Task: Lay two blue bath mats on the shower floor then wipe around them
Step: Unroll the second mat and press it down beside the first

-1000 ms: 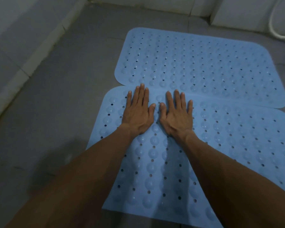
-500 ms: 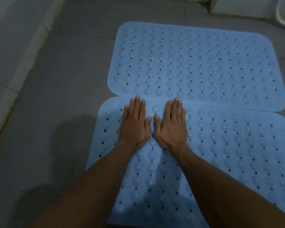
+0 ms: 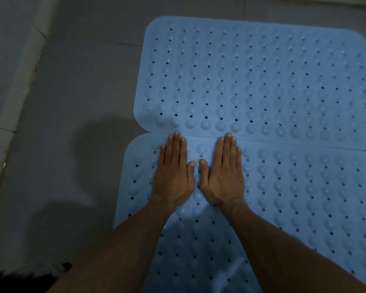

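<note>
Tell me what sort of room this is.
Probably a bathroom or shower floor. Two blue perforated bath mats, the far mat and the near mat, lie edge to edge on grey floor tiles, with a pale tiled kerb or wall base alongside.

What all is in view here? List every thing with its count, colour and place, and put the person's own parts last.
far bath mat: one, light blue, flat on the floor at upper right, dotted with holes and round bumps.
near bath mat: one, light blue, flat on the floor just below the far one, their long edges meeting.
shower floor: one, grey tile, under and to the left of both mats.
raised ledge: one, pale grey tile, along the left edge.
dark cloth: one, black, bottom left corner; too dim to tell what it is.
left hand: one, flat, palm down on the near mat beside its far edge.
right hand: one, flat, palm down just beside the left.
</note>
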Tool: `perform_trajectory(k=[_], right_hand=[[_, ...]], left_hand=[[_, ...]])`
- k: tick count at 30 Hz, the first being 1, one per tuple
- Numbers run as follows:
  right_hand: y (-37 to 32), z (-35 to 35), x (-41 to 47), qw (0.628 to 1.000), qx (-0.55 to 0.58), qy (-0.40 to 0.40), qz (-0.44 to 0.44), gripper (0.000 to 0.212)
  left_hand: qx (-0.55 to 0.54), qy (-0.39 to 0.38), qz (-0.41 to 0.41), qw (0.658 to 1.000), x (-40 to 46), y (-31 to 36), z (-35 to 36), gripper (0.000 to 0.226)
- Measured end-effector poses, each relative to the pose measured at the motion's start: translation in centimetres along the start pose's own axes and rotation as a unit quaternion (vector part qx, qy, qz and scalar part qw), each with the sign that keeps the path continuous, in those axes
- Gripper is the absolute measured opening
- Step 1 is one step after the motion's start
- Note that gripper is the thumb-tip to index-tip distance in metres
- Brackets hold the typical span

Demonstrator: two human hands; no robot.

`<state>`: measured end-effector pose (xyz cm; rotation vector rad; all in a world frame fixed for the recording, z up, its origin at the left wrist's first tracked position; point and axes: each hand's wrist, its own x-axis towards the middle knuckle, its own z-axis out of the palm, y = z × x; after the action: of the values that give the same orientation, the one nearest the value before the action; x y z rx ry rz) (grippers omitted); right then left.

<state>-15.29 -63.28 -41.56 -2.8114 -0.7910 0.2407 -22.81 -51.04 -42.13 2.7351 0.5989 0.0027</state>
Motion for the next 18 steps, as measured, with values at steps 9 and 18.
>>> perform_trajectory(k=[9,18], right_hand=[[0.09,0.13,-0.12,1.0,0.004,0.006,-0.002,0.076],[0.09,0.19,-0.24,1.0,0.014,0.017,-0.011,0.076]], left_hand=[[0.024,0.012,0.014,1.0,0.08,-0.15,0.4,0.064],[0.055,0.019,0.011,0.998,0.09,-0.27,0.64,0.063]])
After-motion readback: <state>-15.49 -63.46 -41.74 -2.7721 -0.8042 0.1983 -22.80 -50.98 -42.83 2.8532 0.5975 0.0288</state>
